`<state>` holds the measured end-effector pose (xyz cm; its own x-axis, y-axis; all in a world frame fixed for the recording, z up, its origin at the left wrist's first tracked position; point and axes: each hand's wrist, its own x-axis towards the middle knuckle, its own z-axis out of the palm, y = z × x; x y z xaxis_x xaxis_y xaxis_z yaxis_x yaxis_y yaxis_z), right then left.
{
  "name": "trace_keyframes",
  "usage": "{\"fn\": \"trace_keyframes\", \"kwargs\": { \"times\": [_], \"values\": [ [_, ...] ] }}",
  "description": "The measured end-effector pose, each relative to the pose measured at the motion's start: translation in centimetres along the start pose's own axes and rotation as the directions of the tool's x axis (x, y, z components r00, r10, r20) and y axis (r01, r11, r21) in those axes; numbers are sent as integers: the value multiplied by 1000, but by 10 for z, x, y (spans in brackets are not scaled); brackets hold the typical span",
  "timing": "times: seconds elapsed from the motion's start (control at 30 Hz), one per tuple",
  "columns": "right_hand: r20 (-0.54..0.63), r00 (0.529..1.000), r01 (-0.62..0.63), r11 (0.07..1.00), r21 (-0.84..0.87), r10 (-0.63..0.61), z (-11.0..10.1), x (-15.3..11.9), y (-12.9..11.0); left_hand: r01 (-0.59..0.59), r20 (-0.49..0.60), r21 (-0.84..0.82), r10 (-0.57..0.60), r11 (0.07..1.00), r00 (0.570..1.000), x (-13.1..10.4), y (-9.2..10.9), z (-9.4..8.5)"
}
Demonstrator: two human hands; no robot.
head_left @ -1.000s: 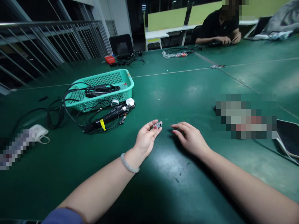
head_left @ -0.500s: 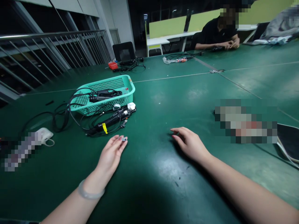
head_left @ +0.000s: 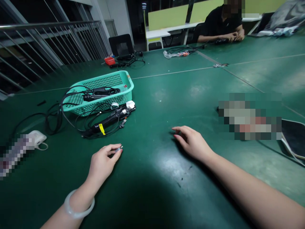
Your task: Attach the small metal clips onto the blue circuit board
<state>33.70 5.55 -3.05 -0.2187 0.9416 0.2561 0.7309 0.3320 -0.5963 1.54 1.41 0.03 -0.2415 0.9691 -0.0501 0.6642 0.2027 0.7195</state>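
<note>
My left hand [head_left: 105, 162] pinches a small pale grey piece [head_left: 118, 149] between thumb and fingers; it is too small for me to tell its kind. A pale bangle [head_left: 78, 216] circles that wrist. Just beyond this hand lies a black stick-shaped device [head_left: 108, 119] with a yellow tag [head_left: 102, 129] and coiled thin cables. My right hand [head_left: 190, 141] rests on the green table [head_left: 147, 133], thumb and fingers apart, with nothing between them.
A turquoise basket [head_left: 128, 87] holding black corded devices stands behind at the left. At far left lies a white object with a loop [head_left: 38, 138], partly blurred out. A dark flat device [head_left: 294, 136] lies at right. Across the table sits a person [head_left: 219, 28].
My left hand has moved slightly left and turned, back of the hand now up, still pinching the small grey piece. My right hand has stayed almost still. The whole view has shifted slightly.
</note>
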Motion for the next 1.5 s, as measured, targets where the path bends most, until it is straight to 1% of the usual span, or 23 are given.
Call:
{"fn": "trace_keyframes", "kwargs": {
  "times": [0.07,0.13,0.17,0.23,0.33,0.4,0.5,0.53,0.57,0.6,0.67,0.7,0.8,0.87,0.9,0.93,1.03,1.07,1.1,1.17,1.27,1.37,1.5],
  "values": [
    [9,1000,-4,1000,2,4,0,0,1,-100,6,68,100,993,995,1,-2,0],
    [14,1000,-2,1000,4,2,0,0,1,-168,-4,107,169,980,986,2,-6,-1],
    [14,1000,-2,1000,6,1,0,0,1,-176,-16,112,179,978,984,3,-9,-1],
    [15,1000,-4,1000,10,3,0,0,1,-150,-42,78,153,986,987,6,-13,1],
    [21,1000,-10,1000,21,9,1,0,0,-107,-29,-23,106,994,994,13,-11,15],
    [23,1000,-6,1000,30,5,2,0,-1,-139,-8,-92,139,986,990,18,2,33],
    [35,999,-2,1000,29,1,2,0,-1,-200,61,-250,222,947,973,23,36,70],
    [42,999,-3,1000,25,2,2,0,0,-185,112,-340,234,922,966,24,50,82],
    [52,999,-3,1000,20,2,2,-1,0,-145,162,-436,236,888,958,25,64,94],
    [61,998,-3,1000,14,3,2,-1,1,-97,189,-527,228,844,955,25,76,103],
    [71,997,-7,1000,7,6,1,-1,3,10,233,-659,192,752,953,24,96,117],
    [72,997,-12,1000,5,12,0,0,4,49,240,-709,176,704,955,23,102,120],
    [71,997,-40,999,1,40,-1,1,5,95,232,-800,159,593,960,19,106,124],
    [85,995,-52,999,-3,52,0,2,3,99,234,-828,178,552,956,17,103,124],
    [94,994,-48,999,-6,49,1,3,2,107,251,-836,203,537,946,17,102,125],
    [105,994,-35,999,-10,36,2,3,0,125,283,-845,237,519,930,16,101,126],
    [118,992,34,999,-26,-31,7,5,-5,223,388,-873,340,434,857,17,100,130],
    [114,992,49,998,-32,-45,9,5,-5,259,409,-880,358,399,839,18,100,131],
    [105,993,55,998,-36,-51,10,5,-6,288,420,-886,364,364,831,20,100,131],
    [86,995,50,998,-37,-47,12,5,-5,321,417,-897,349,303,839,23,98,130],
    [76,996,53,998,-27,-51,14,6,-5,328,389,-913,275,244,879,30,95,127],
    [77,992,105,994,-39,-102,15,6,-6,323,372,-915,195,240,908,34,93,127],
    [91,981,174,984,-48,-169,18,6,-7,317,365,-912,163,259,917,36,93,129]
  ]
}}
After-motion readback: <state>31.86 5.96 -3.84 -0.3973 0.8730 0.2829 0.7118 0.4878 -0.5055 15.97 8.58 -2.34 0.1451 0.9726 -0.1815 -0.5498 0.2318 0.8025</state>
